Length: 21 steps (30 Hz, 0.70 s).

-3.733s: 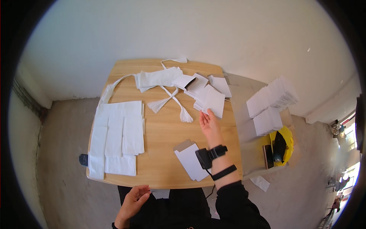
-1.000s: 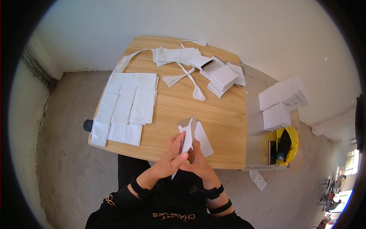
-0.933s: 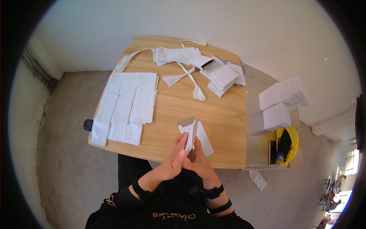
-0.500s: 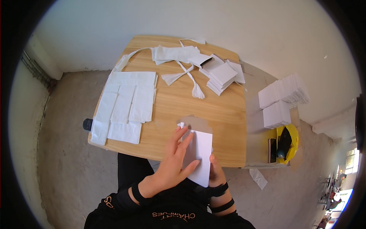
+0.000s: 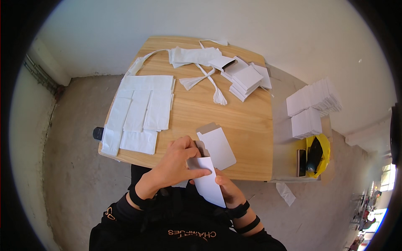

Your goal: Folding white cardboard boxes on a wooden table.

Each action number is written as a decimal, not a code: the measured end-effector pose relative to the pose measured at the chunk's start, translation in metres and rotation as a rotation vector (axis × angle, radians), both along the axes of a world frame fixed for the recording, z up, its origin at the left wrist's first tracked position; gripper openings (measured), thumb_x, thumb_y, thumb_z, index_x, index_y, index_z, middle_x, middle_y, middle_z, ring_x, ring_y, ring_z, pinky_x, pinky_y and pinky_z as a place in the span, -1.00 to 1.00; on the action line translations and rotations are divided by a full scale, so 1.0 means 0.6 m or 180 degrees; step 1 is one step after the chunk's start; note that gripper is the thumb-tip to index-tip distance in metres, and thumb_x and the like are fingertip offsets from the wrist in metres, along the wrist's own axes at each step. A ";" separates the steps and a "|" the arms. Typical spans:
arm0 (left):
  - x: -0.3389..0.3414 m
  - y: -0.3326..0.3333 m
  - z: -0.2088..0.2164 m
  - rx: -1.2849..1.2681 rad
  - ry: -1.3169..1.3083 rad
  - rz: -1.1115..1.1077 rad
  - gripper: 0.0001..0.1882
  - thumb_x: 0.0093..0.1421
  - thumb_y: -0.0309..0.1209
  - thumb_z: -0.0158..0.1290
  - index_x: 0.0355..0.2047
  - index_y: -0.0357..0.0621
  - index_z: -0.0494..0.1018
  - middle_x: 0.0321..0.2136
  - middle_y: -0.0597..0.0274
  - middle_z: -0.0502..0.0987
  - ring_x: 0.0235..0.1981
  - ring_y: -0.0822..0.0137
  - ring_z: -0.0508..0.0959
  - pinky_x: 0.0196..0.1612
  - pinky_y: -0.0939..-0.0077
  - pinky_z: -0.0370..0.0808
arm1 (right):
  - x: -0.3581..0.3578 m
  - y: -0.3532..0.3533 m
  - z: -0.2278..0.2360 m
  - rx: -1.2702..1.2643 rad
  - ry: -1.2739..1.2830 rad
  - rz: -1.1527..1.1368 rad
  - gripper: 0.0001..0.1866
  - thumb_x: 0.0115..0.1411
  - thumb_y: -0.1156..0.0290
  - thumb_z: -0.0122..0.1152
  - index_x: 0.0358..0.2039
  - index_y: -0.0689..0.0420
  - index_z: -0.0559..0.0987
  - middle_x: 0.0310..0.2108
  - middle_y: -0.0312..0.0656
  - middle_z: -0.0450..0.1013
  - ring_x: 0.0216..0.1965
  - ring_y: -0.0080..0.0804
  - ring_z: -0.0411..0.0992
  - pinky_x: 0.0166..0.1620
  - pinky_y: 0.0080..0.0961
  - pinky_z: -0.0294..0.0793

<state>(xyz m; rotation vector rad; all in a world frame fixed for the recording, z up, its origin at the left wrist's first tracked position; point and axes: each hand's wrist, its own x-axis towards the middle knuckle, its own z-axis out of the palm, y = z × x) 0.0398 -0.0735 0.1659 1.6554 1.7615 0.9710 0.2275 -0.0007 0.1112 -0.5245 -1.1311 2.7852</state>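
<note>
My left grip point(image 5: 175, 162) pinches the white carton point(image 5: 208, 186) at its open end, partly inside, it seems; my right grip point(image 5: 230, 190) clasps its side near the counter point(image 5: 247, 129).

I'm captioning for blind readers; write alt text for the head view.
A person's left hand grips the upper end of a white carton while the right hand holds its side. On the wooden table ahead lie a flat carton, folded white sheets and a pile of white boxes.
</note>
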 end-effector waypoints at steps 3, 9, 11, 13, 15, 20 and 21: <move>-0.002 -0.003 -0.010 0.0211 -0.0107 -0.0095 -0.62 -0.14 -0.24 0.33 -0.51 -0.27 0.43 -0.34 0.13 0.36 -0.23 0.15 0.35 -0.15 0.37 0.28 | -0.006 -0.002 0.003 -0.0038 0.0001 0.0014 -0.03 -0.06 -0.16 0.24 0.19 0.27 0.17 -0.01 -0.08 0.30 -0.05 -0.36 0.35 0.00 -0.49 0.35; 0.017 -0.008 -0.012 0.0698 -0.0337 0.0564 -0.48 -0.10 -0.30 0.31 -0.18 -0.26 0.37 -0.26 0.09 0.38 -0.08 0.16 0.33 0.00 0.34 0.25 | -0.010 0.002 0.004 0.0140 0.0075 -0.0292 -0.09 -0.02 -0.11 0.22 0.17 0.27 0.18 -0.05 -0.08 0.34 -0.06 -0.35 0.37 -0.01 -0.47 0.35; 0.037 -0.011 -0.013 0.0778 -0.0381 0.1067 -0.44 -0.02 -0.32 0.26 -0.07 -0.26 0.30 -0.20 0.09 0.39 -0.05 0.20 0.34 0.02 0.36 0.25 | -0.011 0.006 0.004 0.0175 0.0194 -0.0392 -0.11 0.00 -0.10 0.21 0.17 0.26 0.19 -0.05 -0.08 0.34 -0.06 -0.36 0.37 -0.02 -0.46 0.36; 0.045 -0.017 -0.025 0.0849 -0.0424 0.1574 -0.40 0.05 -0.35 0.21 0.05 -0.26 0.22 -0.14 0.10 0.39 -0.03 0.24 0.34 0.05 0.38 0.25 | -0.013 0.009 0.003 0.0201 0.0313 -0.0488 -0.13 0.02 -0.08 0.19 0.17 0.26 0.19 -0.05 -0.08 0.34 -0.06 -0.36 0.36 -0.02 -0.45 0.36; 0.044 -0.021 -0.052 -0.0100 -0.3119 0.0794 -0.44 0.18 -0.37 0.09 0.12 -0.30 0.15 -0.05 0.12 0.38 -0.03 0.35 0.36 0.04 0.46 0.29 | -0.018 0.011 0.004 0.0347 0.0278 -0.0545 -0.17 0.06 -0.06 0.17 0.18 0.25 0.18 -0.05 -0.10 0.34 -0.04 -0.37 0.35 0.00 -0.44 0.35; 0.059 -0.016 -0.056 -0.0149 -0.3407 0.1043 -0.52 0.24 -0.34 0.03 0.09 -0.29 0.20 -0.08 0.17 0.42 -0.09 0.46 0.40 -0.03 0.56 0.35 | -0.018 -0.001 -0.010 0.0364 0.0279 -0.0771 -0.27 0.15 0.04 0.12 0.18 0.26 0.19 -0.02 -0.13 0.34 -0.02 -0.42 0.32 0.01 -0.46 0.33; 0.058 -0.017 -0.058 -0.0177 -0.3537 0.1185 -0.52 0.22 -0.34 0.07 0.07 -0.29 0.23 -0.13 0.19 0.45 -0.13 0.49 0.42 -0.07 0.60 0.37 | -0.018 -0.003 -0.011 0.0353 0.0276 -0.0848 -0.33 0.19 0.10 0.09 0.17 0.27 0.20 -0.01 -0.14 0.34 -0.01 -0.44 0.31 0.02 -0.47 0.32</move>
